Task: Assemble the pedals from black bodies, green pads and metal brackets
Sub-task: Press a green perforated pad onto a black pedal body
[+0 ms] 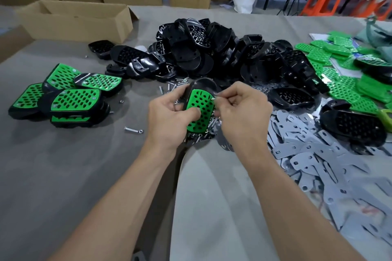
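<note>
Now left hand [169, 116] round pedal [200, 110]

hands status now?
left hand: grips pedal.
right hand: pinches screw at the pedal's edge.

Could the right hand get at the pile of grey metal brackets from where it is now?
Probably yes: the brackets lie uncovered right beside the right hand, with nothing between. But it is pinching a screw at the green pad, so that goes first.
</note>
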`<state>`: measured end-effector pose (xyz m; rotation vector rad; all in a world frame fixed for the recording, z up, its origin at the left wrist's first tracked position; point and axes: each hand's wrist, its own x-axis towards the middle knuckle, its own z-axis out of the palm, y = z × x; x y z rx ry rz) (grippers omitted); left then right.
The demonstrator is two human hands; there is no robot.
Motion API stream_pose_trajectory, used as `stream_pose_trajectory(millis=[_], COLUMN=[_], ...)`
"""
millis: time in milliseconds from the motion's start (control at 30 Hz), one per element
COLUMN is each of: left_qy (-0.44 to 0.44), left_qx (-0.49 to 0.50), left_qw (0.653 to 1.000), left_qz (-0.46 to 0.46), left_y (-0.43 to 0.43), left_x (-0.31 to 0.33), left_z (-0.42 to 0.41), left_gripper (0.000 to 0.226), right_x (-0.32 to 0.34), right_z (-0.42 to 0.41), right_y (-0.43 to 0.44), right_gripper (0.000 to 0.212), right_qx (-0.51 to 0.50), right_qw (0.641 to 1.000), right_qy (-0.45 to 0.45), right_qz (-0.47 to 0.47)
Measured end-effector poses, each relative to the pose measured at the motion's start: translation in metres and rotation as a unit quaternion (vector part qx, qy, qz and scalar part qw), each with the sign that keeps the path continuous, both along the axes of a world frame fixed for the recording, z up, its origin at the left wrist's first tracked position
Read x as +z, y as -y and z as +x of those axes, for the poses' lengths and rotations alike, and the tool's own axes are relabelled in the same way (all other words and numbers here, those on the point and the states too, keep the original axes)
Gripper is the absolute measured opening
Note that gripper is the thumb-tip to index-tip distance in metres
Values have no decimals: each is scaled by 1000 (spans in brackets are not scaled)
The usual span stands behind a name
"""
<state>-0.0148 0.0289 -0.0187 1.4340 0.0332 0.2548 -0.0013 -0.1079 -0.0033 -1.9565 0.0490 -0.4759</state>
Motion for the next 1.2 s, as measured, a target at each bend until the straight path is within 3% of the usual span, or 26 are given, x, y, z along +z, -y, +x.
stream_pose_trajectory(millis=[100,233,533,567,700,800,967,1200], left_qy=[16,21,-58,-59,-28,-19,-43,-24], left_qx=[-6,-9,45,47,39,42,113,113], left_qw=[1000,999,997,997,998,997,985,983], left_qz=[18,48,-19,-16,36,60,124,141], left_y=[2,8,2,2,7,8,13,33], left_x=[2,2,2,1,-1,0,7,20], left_z=[-3,-6,-2,-2,-7,-7,0,28], left_gripper=[61,63,46,47,57,56,50,50], right_x=[-2,-3,-1,-2,-4,-5,-6,-14], right_z=[-4,-7,-13,-13,-12,-13,-6,1], right_y=[-1,-15,-11,-11,-11,-15,-10,-2], right_gripper=[20,10,19,18,11,12,13,12], right_qx=[-19,-83,13,8,-75,-80,-30,-41], right_qw=[1000,987,994,996,989,984,998,995], right_qy=[-1,28,-27,-28,11,9,-50,-15], right_qz=[4,-136,102,87,-124,-158,-19,89])
